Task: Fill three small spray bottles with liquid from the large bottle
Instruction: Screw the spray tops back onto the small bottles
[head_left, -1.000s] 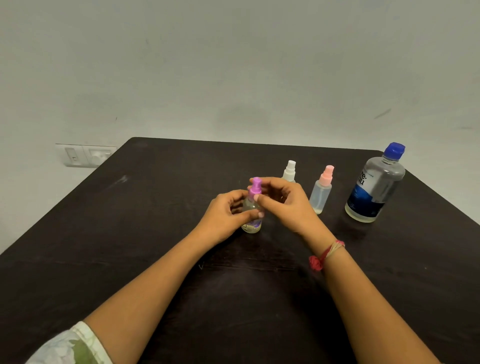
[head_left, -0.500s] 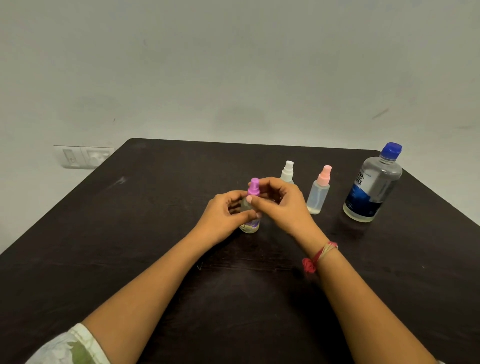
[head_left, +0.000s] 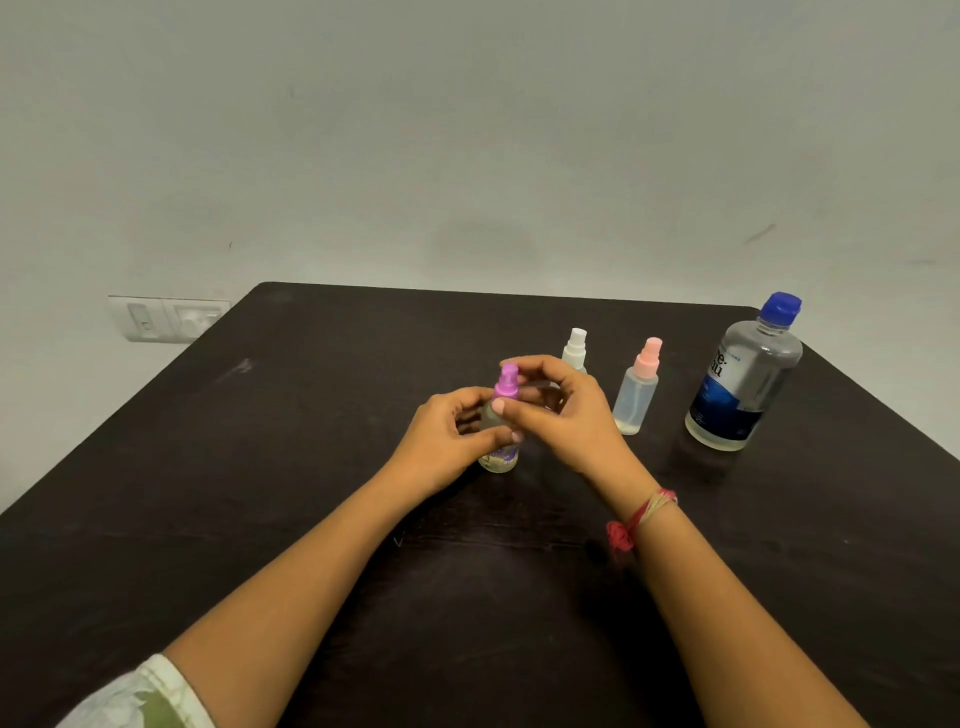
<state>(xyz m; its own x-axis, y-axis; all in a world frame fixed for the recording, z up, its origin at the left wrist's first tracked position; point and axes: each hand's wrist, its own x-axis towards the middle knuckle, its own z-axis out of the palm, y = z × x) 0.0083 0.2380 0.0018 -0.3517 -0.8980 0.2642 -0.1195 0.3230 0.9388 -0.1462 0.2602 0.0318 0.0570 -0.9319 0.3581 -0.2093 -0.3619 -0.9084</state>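
Dark wood of the bench (head_left: 311, 441) fills the lower part of my view, with a plain grey-white wall (head_left: 467, 130) behind it and a white switch plate (head_left: 166, 318) on that wall past the bench's far left corner.

Both my hands meet near the middle of the bench on the purple-topped spray bottle (head_left: 500, 458). My left hand (head_left: 447, 436) is wrapped round its clear body, fingers curled to the front and thumb across. My right hand (head_left: 566, 415) is curled at the purple spray head, thumb pressed just under it and fingers arched over behind it. The bottle is about upright, its base low at the bench; I cannot tell whether it rests there or is lifted slightly.

Just behind my right hand stands the white-topped spray bottle (head_left: 575, 348), its body hidden by my fingers. Beside it to the right, apart from my hand, is the pink-topped spray bottle (head_left: 636, 395), upright with its top on. Further right, near the bench edge, the large bottle (head_left: 743, 384) stands with its blue cap on and a blue label on its clear body.

A red thread bracelet (head_left: 641, 514) is tied round my right wrist, and a pale patterned sleeve (head_left: 140, 696) shows on my left arm.
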